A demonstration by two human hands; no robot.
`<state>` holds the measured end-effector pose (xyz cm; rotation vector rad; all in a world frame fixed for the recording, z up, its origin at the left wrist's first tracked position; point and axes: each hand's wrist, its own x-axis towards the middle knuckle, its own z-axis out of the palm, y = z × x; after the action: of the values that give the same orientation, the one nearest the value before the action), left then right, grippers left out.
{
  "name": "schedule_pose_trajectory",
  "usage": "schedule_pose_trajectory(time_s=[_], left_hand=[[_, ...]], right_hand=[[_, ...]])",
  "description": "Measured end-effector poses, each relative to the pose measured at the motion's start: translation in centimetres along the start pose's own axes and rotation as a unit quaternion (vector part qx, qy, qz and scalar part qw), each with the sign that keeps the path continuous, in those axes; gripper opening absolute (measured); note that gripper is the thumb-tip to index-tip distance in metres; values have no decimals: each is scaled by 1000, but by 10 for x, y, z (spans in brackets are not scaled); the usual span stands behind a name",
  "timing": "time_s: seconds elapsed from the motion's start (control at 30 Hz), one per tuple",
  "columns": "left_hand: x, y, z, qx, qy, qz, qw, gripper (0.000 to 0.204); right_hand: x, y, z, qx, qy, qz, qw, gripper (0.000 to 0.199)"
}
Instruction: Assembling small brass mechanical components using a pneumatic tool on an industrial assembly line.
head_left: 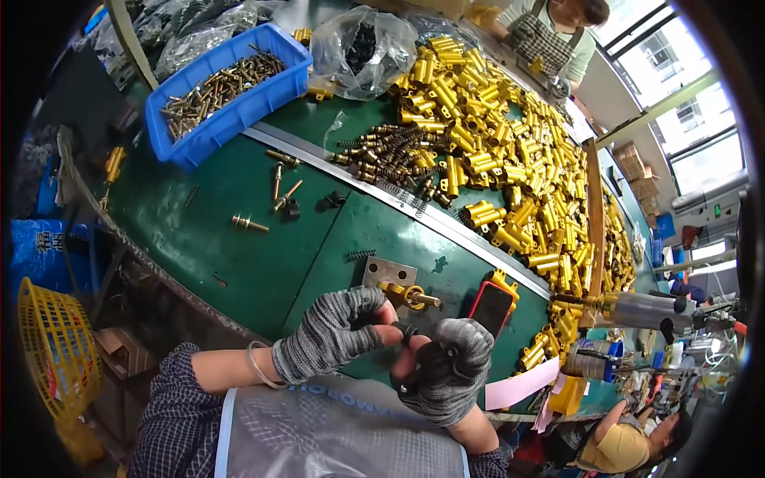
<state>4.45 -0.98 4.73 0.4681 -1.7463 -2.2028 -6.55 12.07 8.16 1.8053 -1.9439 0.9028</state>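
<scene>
My left hand [339, 325] and my right hand [450, 370], in grey knit gloves with bare fingertips, meet low over the bench. Their fingertips pinch a small black piece [407, 331] between them; its exact shape is too small to tell. Just beyond them a steel plate with holes [390, 273] lies on the green top. At its near edge is a gold metal housing [396, 293] with a brass-coloured pin [425, 299] sticking out to the right. A dark coil spring [360, 255] lies left of the plate.
A red-cased phone [492, 309] lies right of my hands. Gold housings [478, 151] heap beyond the metal strip, beside springs fitted on pins [390, 155]. A blue bin [231, 92] holds loose pins. Black caps [331, 199] lie mid-bench. Co-workers sit across [550, 40] and at right [621, 446].
</scene>
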Motion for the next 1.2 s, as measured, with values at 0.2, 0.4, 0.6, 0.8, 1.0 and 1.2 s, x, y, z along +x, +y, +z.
schedule_pose_trajectory(time_s=[0.2, 0.4, 0.6, 0.8, 1.0, 1.2], left_hand=[[-12, 5, 0, 70, -29, 51, 996, 15], [10, -16, -74, 579, 118, 94, 801, 23], [35, 47, -9, 382, 9, 310, 870, 31], [62, 48, 7, 357, -59, 291, 886, 30], [63, 31, 13, 426, -26, 356, 831, 22], [53, 23, 19, 507, 5, 342, 792, 25]], right_hand=[[-14, -2, 0, 27, 22, 81, 996, 32], [-27, 47, -22, 218, 46, 321, 921, 29], [-2, 39, -12, 458, -4, 473, 753, 26], [25, 42, -21, 541, -65, 494, 677, 34], [-13, 60, -24, 472, 36, 456, 754, 50], [-21, 63, -16, 465, 44, 439, 767, 62]])
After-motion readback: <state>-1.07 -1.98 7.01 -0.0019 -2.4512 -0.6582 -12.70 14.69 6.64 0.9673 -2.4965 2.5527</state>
